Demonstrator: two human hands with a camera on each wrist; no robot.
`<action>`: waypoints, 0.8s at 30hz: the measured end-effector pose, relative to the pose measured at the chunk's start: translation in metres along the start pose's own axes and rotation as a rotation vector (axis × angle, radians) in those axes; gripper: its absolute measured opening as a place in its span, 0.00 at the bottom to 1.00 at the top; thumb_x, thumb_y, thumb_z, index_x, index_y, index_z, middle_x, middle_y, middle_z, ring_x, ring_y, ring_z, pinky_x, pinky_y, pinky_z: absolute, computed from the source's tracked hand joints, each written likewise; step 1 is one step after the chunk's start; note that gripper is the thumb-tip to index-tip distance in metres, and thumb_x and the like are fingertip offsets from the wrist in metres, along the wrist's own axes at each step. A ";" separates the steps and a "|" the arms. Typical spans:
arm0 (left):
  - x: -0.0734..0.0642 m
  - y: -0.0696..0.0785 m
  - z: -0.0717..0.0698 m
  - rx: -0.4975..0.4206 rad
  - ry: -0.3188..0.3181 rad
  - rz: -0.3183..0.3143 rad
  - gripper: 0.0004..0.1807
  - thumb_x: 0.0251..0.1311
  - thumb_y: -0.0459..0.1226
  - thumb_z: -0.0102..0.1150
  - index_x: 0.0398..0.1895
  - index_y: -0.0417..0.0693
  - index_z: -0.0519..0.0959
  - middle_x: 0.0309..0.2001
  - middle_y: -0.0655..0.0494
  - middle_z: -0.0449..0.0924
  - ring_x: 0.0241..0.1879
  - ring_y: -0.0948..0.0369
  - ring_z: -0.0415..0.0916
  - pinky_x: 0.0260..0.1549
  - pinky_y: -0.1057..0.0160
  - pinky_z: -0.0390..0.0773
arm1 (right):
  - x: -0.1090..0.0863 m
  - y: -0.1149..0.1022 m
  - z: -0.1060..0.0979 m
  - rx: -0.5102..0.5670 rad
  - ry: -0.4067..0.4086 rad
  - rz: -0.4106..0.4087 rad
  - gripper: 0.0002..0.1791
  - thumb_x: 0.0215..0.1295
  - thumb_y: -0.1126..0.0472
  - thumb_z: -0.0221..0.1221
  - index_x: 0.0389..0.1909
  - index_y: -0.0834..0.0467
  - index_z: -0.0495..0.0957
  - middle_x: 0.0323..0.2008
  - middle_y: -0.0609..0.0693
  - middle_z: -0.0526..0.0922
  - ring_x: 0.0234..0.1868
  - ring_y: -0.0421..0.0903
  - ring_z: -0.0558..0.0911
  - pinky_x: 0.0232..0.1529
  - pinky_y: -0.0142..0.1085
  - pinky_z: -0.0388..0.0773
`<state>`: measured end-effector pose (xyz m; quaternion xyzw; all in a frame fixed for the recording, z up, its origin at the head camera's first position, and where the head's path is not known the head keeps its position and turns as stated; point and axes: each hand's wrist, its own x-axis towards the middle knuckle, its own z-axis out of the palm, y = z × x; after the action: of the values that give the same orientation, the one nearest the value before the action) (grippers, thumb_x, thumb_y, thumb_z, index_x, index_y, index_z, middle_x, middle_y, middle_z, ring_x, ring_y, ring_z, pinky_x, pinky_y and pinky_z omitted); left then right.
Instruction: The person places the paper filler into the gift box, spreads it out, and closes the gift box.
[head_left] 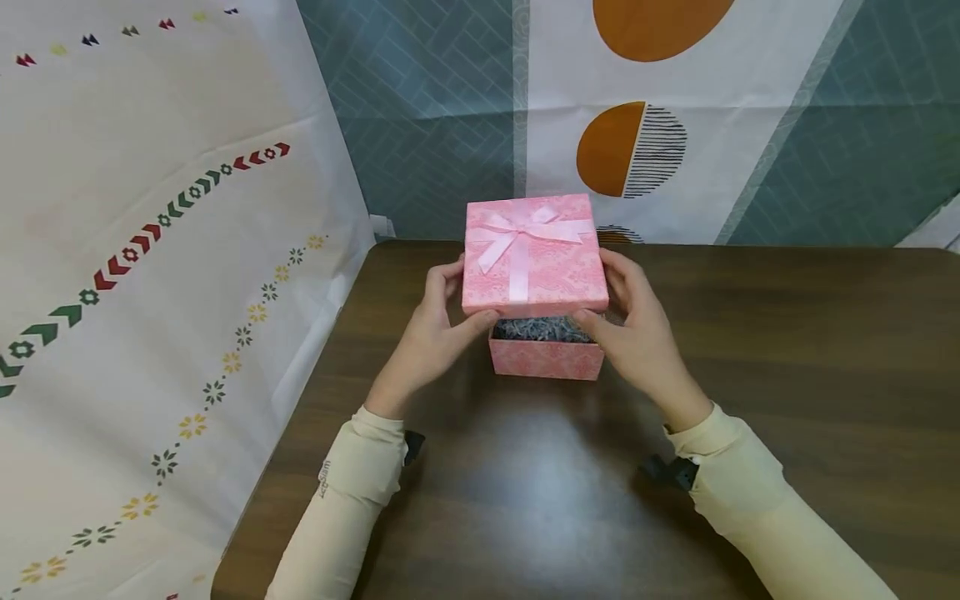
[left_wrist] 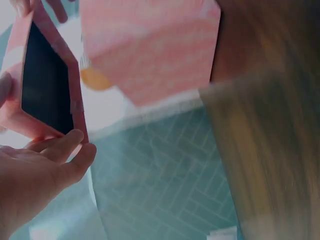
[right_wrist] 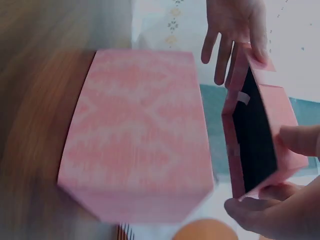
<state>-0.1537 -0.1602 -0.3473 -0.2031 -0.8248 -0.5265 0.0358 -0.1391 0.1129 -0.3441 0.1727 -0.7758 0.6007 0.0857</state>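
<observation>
Both hands hold a pink box lid with a pale pink ribbon bow, one at each side. My left hand grips its left edge, thumb at the near corner. On the opposite side my right hand pinches the right edge the same way. Below the lid stands the pink patterned box, its top uncovered at the near side, with grey shredded paper showing inside. From the right wrist view, the lid's dark underside is apart from the box, with a gap between them.
The box stands on a dark brown wooden table. Behind the table hangs a teal and white cloth with orange shapes. A white patterned cloth runs along the left side.
</observation>
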 end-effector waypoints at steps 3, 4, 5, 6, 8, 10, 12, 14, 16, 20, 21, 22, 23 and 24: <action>0.000 0.006 0.011 0.065 -0.057 -0.002 0.42 0.65 0.46 0.68 0.72 0.45 0.53 0.79 0.53 0.51 0.75 0.60 0.52 0.70 0.46 0.57 | -0.011 -0.001 -0.017 -0.109 -0.026 0.102 0.40 0.68 0.62 0.65 0.76 0.59 0.56 0.73 0.52 0.66 0.70 0.54 0.68 0.63 0.56 0.70; -0.001 0.008 0.014 0.093 -0.078 -0.019 0.41 0.65 0.45 0.68 0.72 0.45 0.53 0.79 0.52 0.51 0.75 0.59 0.53 0.69 0.46 0.59 | -0.014 -0.001 -0.021 -0.153 -0.042 0.131 0.41 0.68 0.61 0.66 0.76 0.59 0.55 0.74 0.53 0.65 0.71 0.56 0.67 0.62 0.58 0.70; -0.002 0.010 0.016 0.128 -0.104 -0.036 0.40 0.65 0.45 0.68 0.71 0.45 0.54 0.78 0.50 0.52 0.74 0.57 0.55 0.68 0.46 0.60 | -0.017 -0.002 -0.025 -0.189 -0.061 0.156 0.41 0.68 0.60 0.66 0.76 0.59 0.55 0.74 0.54 0.64 0.71 0.57 0.66 0.61 0.60 0.70; -0.002 0.012 0.017 0.170 -0.130 -0.055 0.40 0.65 0.44 0.68 0.70 0.44 0.54 0.77 0.47 0.56 0.73 0.55 0.58 0.67 0.47 0.63 | -0.020 -0.002 -0.027 -0.226 -0.081 0.176 0.42 0.67 0.60 0.66 0.75 0.59 0.54 0.74 0.55 0.63 0.72 0.59 0.66 0.61 0.61 0.70; -0.004 0.015 0.019 0.264 -0.183 -0.094 0.39 0.65 0.43 0.68 0.69 0.42 0.55 0.72 0.43 0.63 0.68 0.51 0.66 0.63 0.48 0.68 | -0.026 -0.003 -0.031 -0.296 -0.122 0.203 0.43 0.67 0.58 0.67 0.76 0.59 0.53 0.75 0.58 0.62 0.71 0.61 0.67 0.61 0.62 0.69; -0.007 0.017 0.021 0.357 -0.232 -0.109 0.38 0.64 0.42 0.69 0.69 0.41 0.57 0.68 0.41 0.68 0.63 0.48 0.71 0.61 0.49 0.70 | -0.031 -0.004 -0.031 -0.356 -0.152 0.213 0.45 0.67 0.58 0.67 0.76 0.60 0.51 0.75 0.60 0.61 0.69 0.63 0.68 0.60 0.63 0.70; -0.009 0.019 0.022 0.438 -0.266 -0.081 0.39 0.64 0.41 0.70 0.69 0.38 0.57 0.64 0.39 0.72 0.61 0.46 0.73 0.62 0.49 0.69 | -0.037 -0.004 -0.031 -0.399 -0.161 0.218 0.46 0.66 0.59 0.68 0.76 0.60 0.50 0.74 0.62 0.61 0.69 0.64 0.69 0.59 0.64 0.70; -0.011 0.021 0.022 0.491 -0.280 -0.052 0.39 0.63 0.42 0.70 0.68 0.37 0.58 0.64 0.40 0.73 0.63 0.47 0.72 0.64 0.46 0.66 | -0.042 -0.003 -0.029 -0.428 -0.156 0.221 0.46 0.66 0.59 0.68 0.76 0.60 0.50 0.74 0.63 0.62 0.69 0.63 0.68 0.59 0.64 0.70; -0.012 0.022 0.022 0.535 -0.282 -0.020 0.39 0.62 0.42 0.71 0.67 0.37 0.59 0.64 0.39 0.73 0.64 0.47 0.71 0.66 0.44 0.63 | -0.046 0.000 -0.025 -0.452 -0.145 0.214 0.45 0.65 0.61 0.68 0.75 0.60 0.51 0.73 0.65 0.64 0.69 0.63 0.69 0.58 0.63 0.71; -0.012 0.022 0.021 0.556 -0.257 -0.018 0.38 0.61 0.40 0.72 0.65 0.37 0.59 0.65 0.38 0.72 0.66 0.47 0.70 0.66 0.43 0.62 | -0.048 0.010 -0.017 -0.470 -0.129 0.182 0.44 0.64 0.64 0.67 0.75 0.62 0.51 0.72 0.66 0.64 0.68 0.63 0.70 0.57 0.61 0.72; -0.011 0.021 0.021 0.553 -0.251 -0.024 0.38 0.61 0.39 0.72 0.65 0.37 0.59 0.66 0.38 0.71 0.66 0.47 0.70 0.66 0.43 0.61 | -0.048 0.012 -0.015 -0.471 -0.127 0.172 0.44 0.64 0.65 0.67 0.75 0.63 0.51 0.72 0.66 0.64 0.68 0.63 0.70 0.57 0.61 0.72; -0.010 0.020 0.021 0.547 -0.246 -0.032 0.38 0.61 0.39 0.72 0.66 0.36 0.59 0.67 0.38 0.70 0.67 0.47 0.69 0.66 0.42 0.61 | -0.047 0.014 -0.014 -0.467 -0.124 0.165 0.45 0.64 0.65 0.67 0.75 0.63 0.50 0.73 0.66 0.63 0.68 0.63 0.70 0.58 0.61 0.71; -0.010 0.020 0.021 0.538 -0.241 -0.041 0.38 0.61 0.38 0.72 0.66 0.36 0.59 0.67 0.38 0.70 0.66 0.47 0.69 0.66 0.42 0.62 | -0.046 0.015 -0.013 -0.461 -0.122 0.159 0.45 0.64 0.65 0.67 0.75 0.63 0.50 0.74 0.65 0.61 0.69 0.62 0.69 0.59 0.61 0.71; -0.009 0.019 0.020 0.528 -0.239 -0.051 0.38 0.62 0.38 0.71 0.67 0.36 0.58 0.66 0.38 0.71 0.64 0.47 0.71 0.64 0.43 0.65 | -0.045 0.017 -0.012 -0.452 -0.120 0.153 0.45 0.64 0.66 0.67 0.75 0.63 0.49 0.74 0.64 0.60 0.69 0.62 0.69 0.59 0.61 0.71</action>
<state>-0.1354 -0.1381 -0.3422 -0.2263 -0.9366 -0.2666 -0.0232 -0.1044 0.1359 -0.3714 0.1251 -0.9050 0.4054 0.0303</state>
